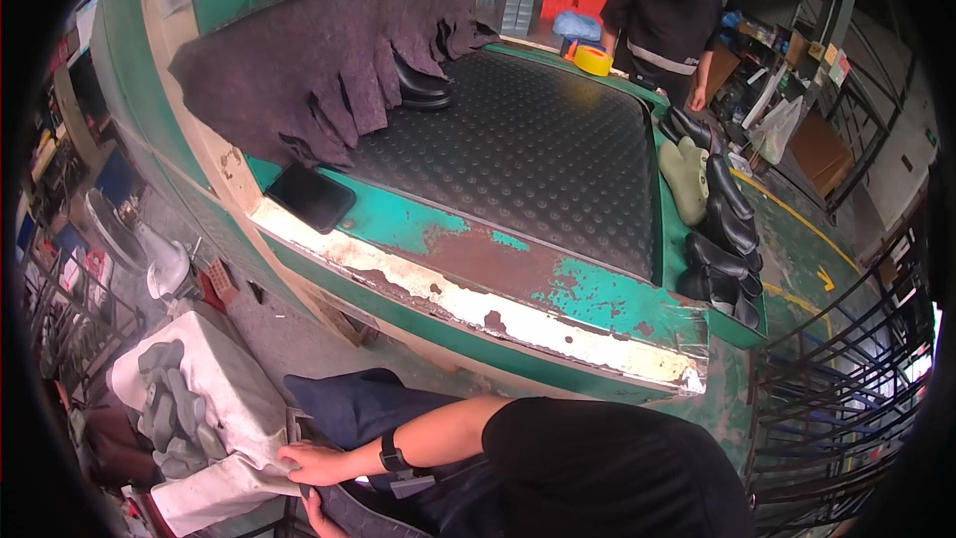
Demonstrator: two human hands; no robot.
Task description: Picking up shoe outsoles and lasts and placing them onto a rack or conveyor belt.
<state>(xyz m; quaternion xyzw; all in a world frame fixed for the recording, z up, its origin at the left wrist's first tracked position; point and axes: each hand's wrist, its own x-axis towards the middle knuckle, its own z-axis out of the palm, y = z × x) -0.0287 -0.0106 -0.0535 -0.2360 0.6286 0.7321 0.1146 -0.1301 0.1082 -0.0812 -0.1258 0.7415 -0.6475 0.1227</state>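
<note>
The conveyor belt (pixel 528 149) is black with a raised dot pattern, framed in chipped green paint (pixel 558 289) showing rust-brown and white patches. A grey-purple fringed felt curtain (pixel 319 50) hangs above. Grey soles (pixel 169 408) lie on a white cloth (pixel 234 389); a tape roll (pixel 594 61) is yellow.

Your left hand (pixel 317 462) rests on a white cloth sack (pixel 234 394), matt and creased, holding dull grey rubbery soles (pixel 169 408). Ahead of you, the conveyor belt (pixel 528 149) is black studded rubber; its green-painted metal edge (pixel 478 284) is chipped and rusty. The grey felt curtain (pixel 309 60) looks coarse and frayed.
</note>
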